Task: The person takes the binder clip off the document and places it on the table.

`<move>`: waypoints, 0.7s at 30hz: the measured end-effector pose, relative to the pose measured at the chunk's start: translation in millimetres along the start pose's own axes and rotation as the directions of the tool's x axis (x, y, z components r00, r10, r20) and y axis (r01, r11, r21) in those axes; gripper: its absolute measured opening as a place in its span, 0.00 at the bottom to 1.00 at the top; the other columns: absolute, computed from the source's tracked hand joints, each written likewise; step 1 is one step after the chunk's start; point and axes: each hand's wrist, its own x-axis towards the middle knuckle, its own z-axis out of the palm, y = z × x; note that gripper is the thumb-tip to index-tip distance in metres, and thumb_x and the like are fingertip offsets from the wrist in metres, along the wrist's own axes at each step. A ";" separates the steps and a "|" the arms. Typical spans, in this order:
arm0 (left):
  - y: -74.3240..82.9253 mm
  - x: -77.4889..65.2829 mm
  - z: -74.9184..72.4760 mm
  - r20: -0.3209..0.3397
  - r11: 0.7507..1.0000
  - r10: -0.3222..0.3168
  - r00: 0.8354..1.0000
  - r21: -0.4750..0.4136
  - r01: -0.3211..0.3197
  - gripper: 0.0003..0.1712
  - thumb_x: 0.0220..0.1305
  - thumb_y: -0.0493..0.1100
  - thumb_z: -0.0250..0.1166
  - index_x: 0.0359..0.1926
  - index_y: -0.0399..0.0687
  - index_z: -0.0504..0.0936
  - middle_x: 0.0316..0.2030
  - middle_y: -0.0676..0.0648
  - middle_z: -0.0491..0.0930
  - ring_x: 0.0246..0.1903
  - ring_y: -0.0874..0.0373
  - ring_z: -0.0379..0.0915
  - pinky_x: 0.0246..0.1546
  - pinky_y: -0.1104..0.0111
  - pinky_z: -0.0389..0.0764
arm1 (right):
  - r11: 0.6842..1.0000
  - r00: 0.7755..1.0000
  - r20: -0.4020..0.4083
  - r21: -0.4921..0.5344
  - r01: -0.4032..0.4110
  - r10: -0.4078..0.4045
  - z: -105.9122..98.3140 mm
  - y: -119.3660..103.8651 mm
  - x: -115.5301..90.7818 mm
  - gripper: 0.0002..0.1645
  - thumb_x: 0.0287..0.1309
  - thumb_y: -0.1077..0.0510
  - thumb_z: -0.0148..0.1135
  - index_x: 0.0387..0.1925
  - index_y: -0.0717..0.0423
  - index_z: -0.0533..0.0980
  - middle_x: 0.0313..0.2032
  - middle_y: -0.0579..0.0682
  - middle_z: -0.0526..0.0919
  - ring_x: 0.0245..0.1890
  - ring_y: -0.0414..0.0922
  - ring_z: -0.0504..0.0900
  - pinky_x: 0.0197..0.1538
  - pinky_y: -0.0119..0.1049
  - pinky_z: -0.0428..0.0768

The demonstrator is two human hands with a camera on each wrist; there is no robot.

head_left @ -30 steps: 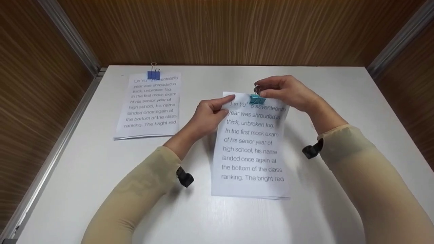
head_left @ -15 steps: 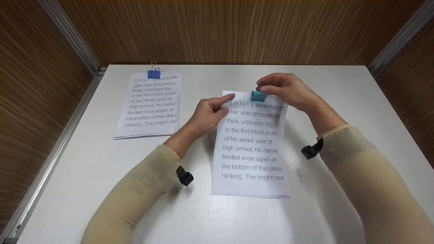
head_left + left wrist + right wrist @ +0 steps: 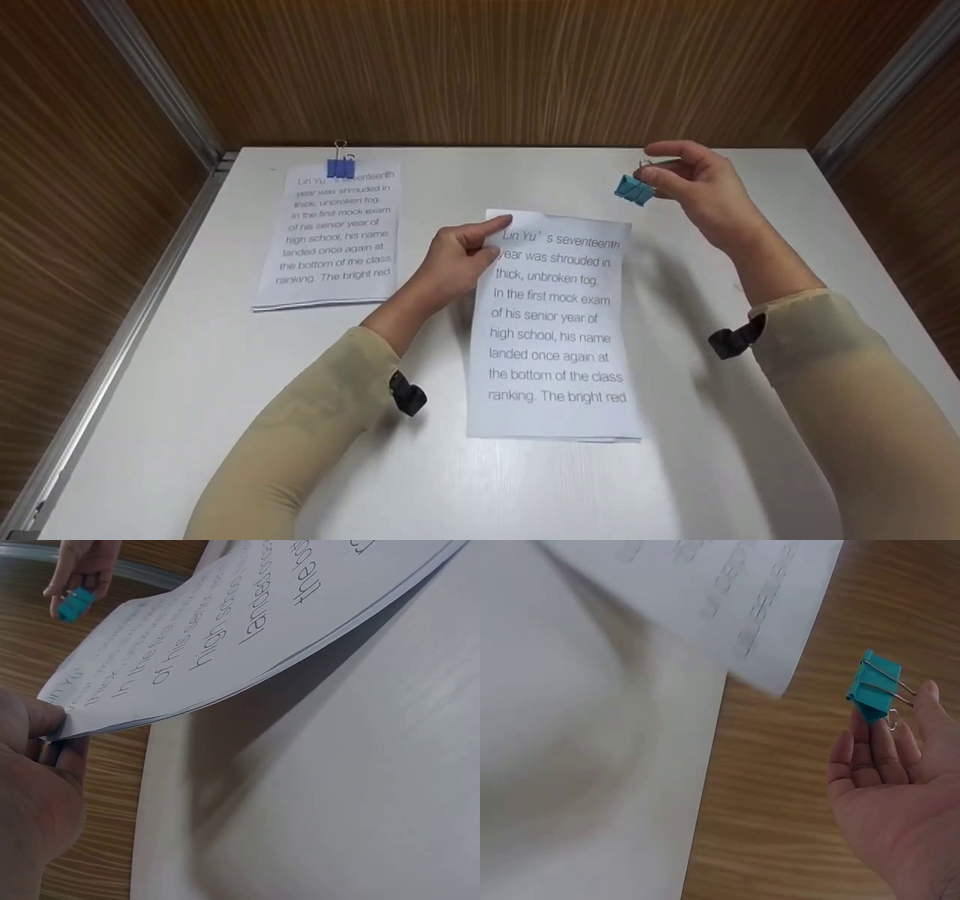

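My left hand (image 3: 457, 259) pinches the upper left edge of a stack of printed paper (image 3: 555, 322), thumb on top and fingers beneath. In the left wrist view the stack (image 3: 202, 645) is lifted off the table at that end and bows slightly. A teal binder clip (image 3: 634, 190) hangs from my right hand (image 3: 705, 191), up and to the right of the stack, apart from it. The right wrist view shows the clip (image 3: 876, 686) by its wire handles between thumb and fingers.
On the left of the white table (image 3: 180, 390) lies a second printed stack (image 3: 330, 232) with a blue binder clip (image 3: 340, 168) on its top edge. Wood-grain panels (image 3: 480, 75) rise behind and at both sides.
The teal binder clip has come off the top edge of the stack. My right hand has moved right and slightly up with it. The left hand has barely moved.
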 end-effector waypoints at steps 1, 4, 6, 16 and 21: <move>-1.8 0.3 -0.1 0.000 1.000 0.005 1.000 -0.002 -0.005 0.28 0.74 0.28 0.61 0.69 0.55 0.82 0.59 0.49 0.86 0.49 0.57 0.85 0.39 0.71 0.83 | 1.000 1.000 -0.010 -0.003 -0.012 0.012 -6.3 4.8 -1.9 0.26 0.71 0.47 0.69 0.66 0.49 0.78 0.56 0.51 0.85 0.54 0.46 0.84 0.68 0.38 0.77; -6.5 1.6 -0.3 0.001 1.000 0.020 1.000 -0.008 -0.020 0.28 0.73 0.28 0.61 0.69 0.53 0.82 0.61 0.49 0.85 0.50 0.57 0.84 0.42 0.71 0.83 | 0.999 0.998 -0.046 -0.033 -0.042 0.040 -25.3 21.5 -8.4 0.23 0.72 0.47 0.69 0.60 0.54 0.80 0.52 0.50 0.86 0.51 0.44 0.84 0.59 0.28 0.82; -8.8 2.3 -0.6 -0.003 1.000 0.025 1.000 -0.011 -0.025 0.28 0.73 0.28 0.61 0.69 0.53 0.82 0.61 0.48 0.85 0.50 0.57 0.85 0.43 0.70 0.84 | 0.996 0.995 -0.069 -0.057 -0.072 0.068 -37.2 33.4 -13.2 0.21 0.73 0.47 0.68 0.55 0.58 0.82 0.50 0.47 0.86 0.49 0.43 0.83 0.55 0.25 0.82; -17.5 5.3 -1.2 -0.037 1.000 -0.012 0.999 -0.014 0.011 0.29 0.71 0.27 0.62 0.69 0.51 0.82 0.60 0.46 0.85 0.51 0.56 0.85 0.48 0.69 0.84 | 0.963 0.969 -0.137 -0.145 -0.226 0.206 -80.7 85.9 -42.0 0.23 0.71 0.40 0.67 0.51 0.55 0.84 0.46 0.39 0.87 0.48 0.39 0.82 0.52 0.22 0.82; -19.5 6.4 -1.4 -0.047 1.000 -0.017 0.999 -0.006 0.017 0.29 0.71 0.26 0.63 0.68 0.51 0.82 0.63 0.46 0.84 0.53 0.57 0.84 0.51 0.69 0.83 | 0.949 0.963 -0.143 -0.189 -0.253 0.228 -89.7 101.5 -50.9 0.30 0.71 0.38 0.66 0.56 0.59 0.82 0.43 0.32 0.87 0.49 0.38 0.81 0.52 0.21 0.80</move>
